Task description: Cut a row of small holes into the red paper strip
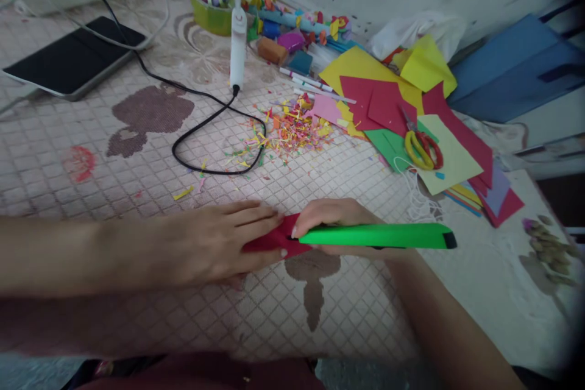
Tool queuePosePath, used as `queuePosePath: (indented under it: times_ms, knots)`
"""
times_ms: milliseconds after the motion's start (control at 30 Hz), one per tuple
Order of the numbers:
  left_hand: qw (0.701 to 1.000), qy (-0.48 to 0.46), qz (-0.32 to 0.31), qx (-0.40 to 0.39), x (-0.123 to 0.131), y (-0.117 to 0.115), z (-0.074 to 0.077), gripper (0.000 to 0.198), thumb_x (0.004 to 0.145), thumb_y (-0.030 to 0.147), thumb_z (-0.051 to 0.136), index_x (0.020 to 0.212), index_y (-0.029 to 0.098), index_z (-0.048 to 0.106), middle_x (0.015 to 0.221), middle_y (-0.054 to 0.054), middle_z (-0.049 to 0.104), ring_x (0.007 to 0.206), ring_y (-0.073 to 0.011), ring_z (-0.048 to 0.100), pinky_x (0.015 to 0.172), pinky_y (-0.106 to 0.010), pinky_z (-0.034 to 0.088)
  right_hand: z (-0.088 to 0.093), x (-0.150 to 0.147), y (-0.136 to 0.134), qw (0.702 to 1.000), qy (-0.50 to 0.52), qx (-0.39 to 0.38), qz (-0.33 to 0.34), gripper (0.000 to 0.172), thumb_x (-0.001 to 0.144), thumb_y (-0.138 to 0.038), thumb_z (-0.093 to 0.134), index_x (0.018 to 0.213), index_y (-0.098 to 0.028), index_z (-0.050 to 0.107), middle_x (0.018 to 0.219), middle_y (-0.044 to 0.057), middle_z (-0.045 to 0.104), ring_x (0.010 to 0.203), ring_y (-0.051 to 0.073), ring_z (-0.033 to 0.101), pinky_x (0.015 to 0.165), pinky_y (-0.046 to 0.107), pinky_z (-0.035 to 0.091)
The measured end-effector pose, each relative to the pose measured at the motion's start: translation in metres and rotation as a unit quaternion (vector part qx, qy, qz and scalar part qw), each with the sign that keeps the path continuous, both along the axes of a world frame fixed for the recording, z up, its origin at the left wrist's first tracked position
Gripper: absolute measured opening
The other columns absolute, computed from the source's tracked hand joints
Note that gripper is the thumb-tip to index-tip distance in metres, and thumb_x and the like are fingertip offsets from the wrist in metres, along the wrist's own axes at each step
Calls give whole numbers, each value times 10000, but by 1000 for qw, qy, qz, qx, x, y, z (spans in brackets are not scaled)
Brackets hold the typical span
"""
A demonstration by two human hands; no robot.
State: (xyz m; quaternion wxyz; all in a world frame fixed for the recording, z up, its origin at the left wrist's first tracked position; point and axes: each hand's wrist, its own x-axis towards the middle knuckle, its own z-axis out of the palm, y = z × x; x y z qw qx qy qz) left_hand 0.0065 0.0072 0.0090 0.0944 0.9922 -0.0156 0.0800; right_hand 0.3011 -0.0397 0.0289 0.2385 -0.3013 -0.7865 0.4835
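Work in hand, as I judge it: holding a small piece of red paper (pixel 273 241) flat on the counter (pixel 137 195) while a tool is laid along it, either to press a crease or to line up an edge; I cannot tell which. The red paper lies at the near middle of the counter, between the two hands and mostly covered by them. Left hand (pixel 214 244): forearm in from the left, low and nearly level, palm down, fingers straight and close together, tips resting on the paper's left part. It pins the paper without gripping it. Right hand (pixel 333 216): arm comes up from the lower right, wrist bent inward, fingers curled around the left end of a long green tool (pixel 379 236), thumb tip touching the paper. The tool lies almost level, pointing right, with a black tip at its far end. Whether it is a ruler or a cutter I cannot say. The next move probably calls for steady downward pressure from the left hand so the paper does not slide, and for the tool's edge to be kept true to the paper's edge. Beyond, well apart: scissors (pixel 423 149) on loose coloured sheets (pixel 384 103), a heap of paper scraps (pixel 292 128), a black cable (pixel 201 128).
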Motion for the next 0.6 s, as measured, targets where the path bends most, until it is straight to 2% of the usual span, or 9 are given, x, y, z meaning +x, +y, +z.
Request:
queuePosePath:
  times_ms: [67, 100, 233, 333, 467, 600]
  knots:
    - [999, 9, -25, -21, 4, 9, 11, 396, 1044, 381, 552, 1417, 265, 616, 1491, -135, 593, 1445, -275, 507, 1244, -418, 359, -1, 1, 0, 1000, 4, 6, 1, 225, 1016, -355, 626, 1139, -200, 733, 1041, 70, 769, 978, 174, 710, 874, 300, 530]
    - [999, 10, -19, -34, 6, 13, 17, 364, 1051, 380, 542, 1373, 253, 654, 1471, -129, 612, 1438, -262, 516, 1244, -394, 360, -2, 1, 0, 1000, 5, 8, 2, 229, 1014, -363, 628, 1133, -198, 734, 1037, 71, 770, 976, 172, 712, 875, 296, 533]
    - [996, 24, -51, -71, 13, 25, 32, 352, 1066, 349, 521, 1372, 256, 668, 1494, -82, 605, 1488, -216, 454, 1282, -361, 290, -5, 3, 2, 999, -18, 28, 17, 215, 1006, -338, 640, 1129, -191, 738, 1050, 79, 776, 990, 171, 722, 882, 280, 548]
    - [992, 39, -75, -92, 18, 30, 31, 386, 1069, 364, 514, 1398, 213, 648, 1558, -102, 537, 1532, -212, 384, 1306, -365, 223, -4, 4, 3, 999, -29, 35, 26, 205, 1018, -322, 621, 1133, -200, 738, 1052, 78, 780, 991, 169, 729, 878, 274, 561]
    - [988, 71, -87, -102, 21, 35, 24, 402, 1069, 300, 499, 1455, 244, 599, 1636, -109, 426, 1552, -252, 344, 1315, -443, 182, -1, 2, 2, 999, -40, 24, 26, 240, 1031, -360, 603, 1116, -184, 742, 1040, 93, 776, 983, 169, 740, 868, 269, 582]
    - [984, 78, -98, -125, 21, 38, 20, 438, 1053, 278, 505, 1485, 246, 573, 1633, -112, 429, 1553, -278, 336, 1322, -454, 144, 3, 0, 2, 998, -55, 28, 27, 272, 1044, -378, 574, 1094, -173, 746, 1031, 101, 775, 981, 169, 745, 865, 269, 590]
